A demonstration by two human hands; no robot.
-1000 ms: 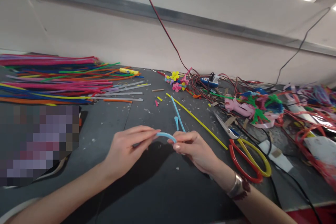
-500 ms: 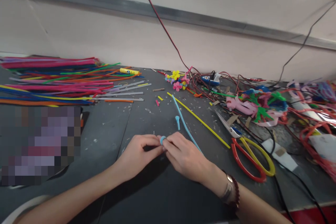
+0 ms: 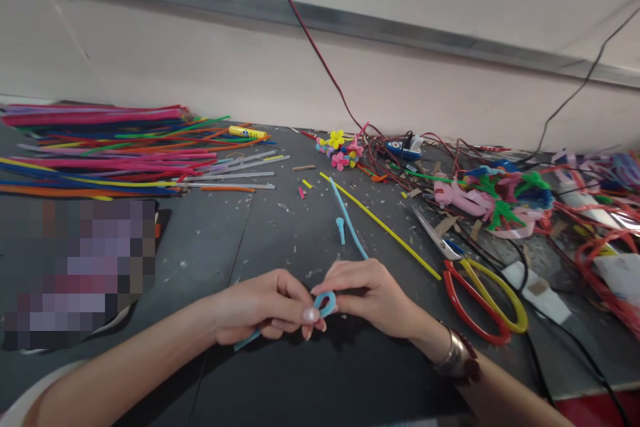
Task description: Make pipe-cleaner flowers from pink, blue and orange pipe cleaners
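A light blue pipe cleaner (image 3: 326, 302), bent into a small loop, is held between both hands near the front of the table. My left hand (image 3: 273, 303) pinches the base of the loop, and a straight tail pokes out below its fingers. On the loop's right side, my right hand (image 3: 373, 293) grips with thumb and fingers. Just beyond the hands lie a short light blue piece (image 3: 341, 231) with a curled end and a longer light blue pipe cleaner (image 3: 347, 217). A straight yellow pipe cleaner (image 3: 383, 227) rests to their right.
Scissors (image 3: 467, 273) with red and yellow handles lie at right. Many coloured pipe cleaners (image 3: 125, 163) are piled at back left, near a yellow tube (image 3: 247, 133). Small flowers (image 3: 340, 150), a glue gun (image 3: 463, 197) and tangled cables fill the back right. A pixelated area (image 3: 85, 273) is at left.
The hands have moved slightly toward me and changed their grip. The blue loop now shows open between the fingertips, and its tail shows under the left hand.
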